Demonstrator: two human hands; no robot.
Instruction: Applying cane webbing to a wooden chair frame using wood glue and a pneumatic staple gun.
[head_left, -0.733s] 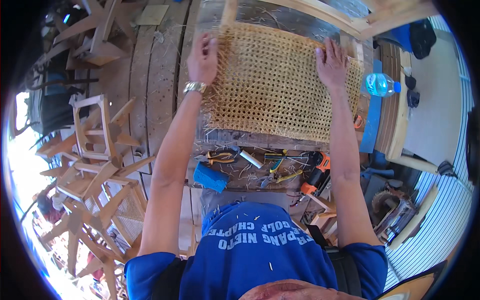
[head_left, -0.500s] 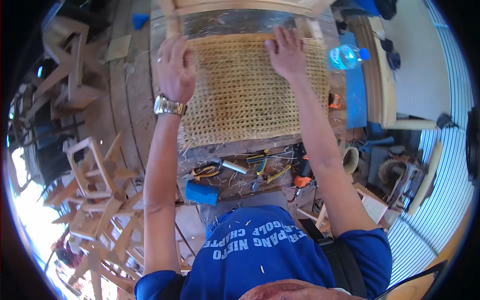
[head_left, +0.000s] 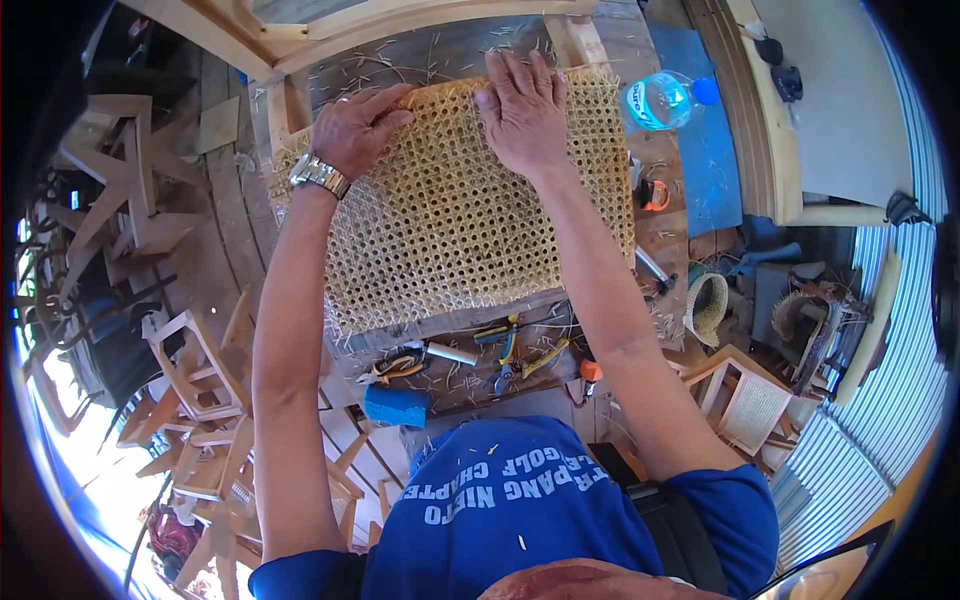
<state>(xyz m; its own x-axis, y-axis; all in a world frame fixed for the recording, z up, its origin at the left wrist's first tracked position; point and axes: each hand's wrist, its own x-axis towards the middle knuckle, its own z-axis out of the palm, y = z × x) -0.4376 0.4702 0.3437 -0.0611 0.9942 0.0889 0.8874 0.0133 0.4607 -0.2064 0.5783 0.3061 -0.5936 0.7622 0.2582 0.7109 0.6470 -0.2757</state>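
Observation:
A sheet of woven cane webbing (head_left: 450, 230) lies on the wooden workbench in front of me. My left hand (head_left: 360, 130) has its fingers curled on the sheet's upper left edge, gripping it; a metal watch is on that wrist. My right hand (head_left: 522, 115) lies flat on the upper middle of the sheet, fingers outstretched. Just past the sheet is a pale wooden frame (head_left: 430, 12). Below it lie yellow-handled pliers (head_left: 400, 370), a white cylinder (head_left: 452, 352), cutters (head_left: 510, 370) and a blue block (head_left: 396, 406).
A water bottle (head_left: 655, 100) lies on a blue board (head_left: 705, 175) at the right, near an orange-and-black tool (head_left: 655, 195). Several wooden chair frames (head_left: 200, 370) crowd the left. A rolled cane piece (head_left: 706, 310), a small framed piece (head_left: 750, 405) and a corrugated metal sheet (head_left: 900, 330) are on the right.
The view has shifted, so the bottle and sheet sit farther left. My left hand has shifted along the top edge, fingers now pointing rightward; my right hand remains spread on the sheet.

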